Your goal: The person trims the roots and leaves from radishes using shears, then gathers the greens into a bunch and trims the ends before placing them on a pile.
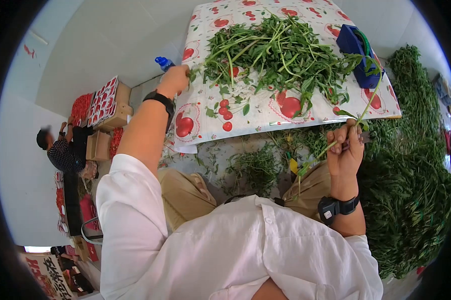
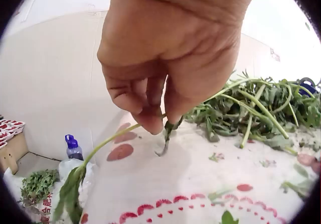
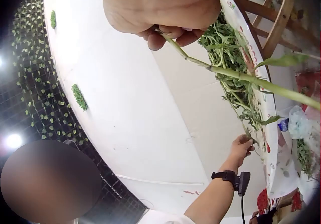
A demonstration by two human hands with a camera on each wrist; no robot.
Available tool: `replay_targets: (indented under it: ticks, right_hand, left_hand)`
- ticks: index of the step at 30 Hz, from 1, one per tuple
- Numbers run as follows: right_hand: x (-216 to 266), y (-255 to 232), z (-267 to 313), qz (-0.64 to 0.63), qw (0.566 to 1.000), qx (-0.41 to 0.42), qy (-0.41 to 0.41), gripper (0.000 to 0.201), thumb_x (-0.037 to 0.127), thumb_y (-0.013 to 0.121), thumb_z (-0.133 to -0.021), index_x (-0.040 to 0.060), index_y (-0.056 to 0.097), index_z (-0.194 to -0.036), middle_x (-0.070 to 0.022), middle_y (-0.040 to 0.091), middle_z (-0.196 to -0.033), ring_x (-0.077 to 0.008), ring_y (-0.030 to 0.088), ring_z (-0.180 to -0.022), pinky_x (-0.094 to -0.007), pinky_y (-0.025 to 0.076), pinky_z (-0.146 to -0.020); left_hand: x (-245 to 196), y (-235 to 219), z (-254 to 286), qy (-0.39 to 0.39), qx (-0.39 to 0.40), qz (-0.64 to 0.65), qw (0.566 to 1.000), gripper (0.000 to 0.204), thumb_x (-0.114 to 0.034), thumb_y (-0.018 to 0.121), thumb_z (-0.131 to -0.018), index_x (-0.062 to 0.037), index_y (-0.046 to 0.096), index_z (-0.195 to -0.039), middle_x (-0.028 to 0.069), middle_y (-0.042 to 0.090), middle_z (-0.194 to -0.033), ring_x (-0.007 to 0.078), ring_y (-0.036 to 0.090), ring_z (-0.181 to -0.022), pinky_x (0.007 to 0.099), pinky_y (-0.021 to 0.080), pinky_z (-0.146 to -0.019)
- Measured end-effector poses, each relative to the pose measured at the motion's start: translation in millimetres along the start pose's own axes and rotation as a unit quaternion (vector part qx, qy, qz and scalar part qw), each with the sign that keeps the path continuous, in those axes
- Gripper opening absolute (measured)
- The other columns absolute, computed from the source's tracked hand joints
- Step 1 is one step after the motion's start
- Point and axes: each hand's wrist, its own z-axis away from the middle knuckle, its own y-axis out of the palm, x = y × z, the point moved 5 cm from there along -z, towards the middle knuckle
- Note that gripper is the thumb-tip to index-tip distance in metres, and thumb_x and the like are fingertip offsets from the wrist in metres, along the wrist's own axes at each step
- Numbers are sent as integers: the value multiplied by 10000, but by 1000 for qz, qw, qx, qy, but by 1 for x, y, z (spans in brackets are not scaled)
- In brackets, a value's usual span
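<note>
My left hand (image 1: 175, 80) is over the left edge of the table, pinching a thin leafy stem (image 2: 103, 144) between thumb and fingertips. A drooping leaf (image 2: 70, 196) hangs from that stem's end. At the table's front right, my right hand (image 1: 346, 145) grips a long green stem (image 3: 241, 77), which slants up over the table corner and down toward my knee. Beside its fingers shows a small grey flat thing (image 1: 367, 136), partly hidden. Between the hands, a tangled pile of leafy stems (image 1: 275, 50) covers much of the fruit-patterned tablecloth (image 1: 258, 112), with loose leaves around it.
A blue plastic box (image 1: 353, 45) stands at the table's right. Heaped greens (image 1: 405, 200) fill the floor on my right; more cuttings (image 1: 255, 170) lie below the table. A blue-capped bottle (image 1: 163, 62) is past the left edge. Another person (image 1: 68, 150) is near cardboard boxes (image 1: 120, 117).
</note>
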Motion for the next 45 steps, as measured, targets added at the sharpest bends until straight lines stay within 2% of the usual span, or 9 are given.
replay_targets:
  ticks: [7, 11, 14, 17, 18, 21, 27, 41, 45]
  right_hand:
    - [-2, -1, -1, -1, 1000, -7, 7, 181, 163, 488, -900, 38, 521, -1026, -32, 512, -628, -96, 396, -445, -300, 417, -668]
    - [-6, 2, 1, -6, 1000, 1, 17, 175, 160, 482, -903, 39, 519, -1024, -32, 510, -627, -96, 394, -445, -299, 415, -661]
    - [-4, 5, 4, 0, 1000, 0, 17, 178, 165, 485, -901, 40, 516, -1024, -31, 509, -627, -97, 390, -440, -296, 412, -656]
    - [-1, 6, 8, -3, 1000, -11, 15, 179, 168, 497, -895, 39, 523, -1016, -32, 507, -620, -99, 390, -439, -294, 411, -647]
    - [-1, 5, 9, -2, 1000, -5, 17, 178, 168, 500, -893, 37, 526, -1011, -32, 506, -617, -99, 390, -439, -295, 412, -646]
    - [0, 4, 11, 0, 1000, 4, 18, 176, 167, 509, -888, 34, 535, -1000, -32, 504, -610, -99, 389, -438, -296, 413, -639]
    - [1, 12, 15, 0, 1000, 1, 16, 180, 166, 523, -879, 30, 533, -996, -33, 503, -611, -100, 388, -438, -295, 416, -640]
    - [-4, 22, 22, 33, 999, 5, 32, 164, 131, 503, -887, 18, 533, -1002, -41, 498, -622, -89, 387, -446, -289, 418, -633]
    - [-15, 33, 24, 71, 997, 29, 30, 160, 118, 500, -887, 9, 542, -996, -49, 518, -637, -80, 377, -457, -235, 383, -548]
  left_hand:
    - [-28, -90, -35, -12, -126, 227, 966, 263, -172, 611, -762, 23, 588, -937, 64, 585, -692, 115, 551, -553, 276, 451, -548]
    - [-96, -128, -54, 132, -171, 366, 905, 335, -239, 650, -748, -2, 606, -980, 78, 618, -713, 147, 584, -622, 292, 468, -571]
    - [-147, -143, -28, 40, -119, 258, 958, 649, -219, 664, -751, -124, 372, -1322, 182, 441, -1283, 246, 489, -1118, 364, 417, -911]
    - [-128, -106, -47, 136, -234, 70, 960, 339, -301, 661, -728, -20, 633, -915, 103, 638, -730, 211, 603, -662, 344, 477, -615]
    - [-123, -89, -46, 65, -93, 26, 993, 365, -364, 674, -692, -27, 647, -828, 137, 637, -741, 274, 605, -677, 380, 470, -645]
    - [-109, -42, -11, 33, 3, -4, 999, 448, -394, 682, -638, 20, 641, -804, 214, 621, -806, 351, 608, -756, 418, 480, -713]
    - [-75, 32, 3, -37, -11, 43, 998, 364, -323, 679, -662, 7, 643, -811, 217, 620, -820, 360, 604, -797, 412, 480, -710]
    - [-173, 25, -3, 137, -39, 170, 975, 351, -283, 613, -729, -13, 600, -952, 191, 608, -850, 348, 578, -798, 406, 451, -688]
    - [-162, 0, 13, 39, -9, 138, 990, 370, -376, 583, -763, -21, 636, -853, 193, 612, -789, 329, 586, -703, 377, 453, -650]
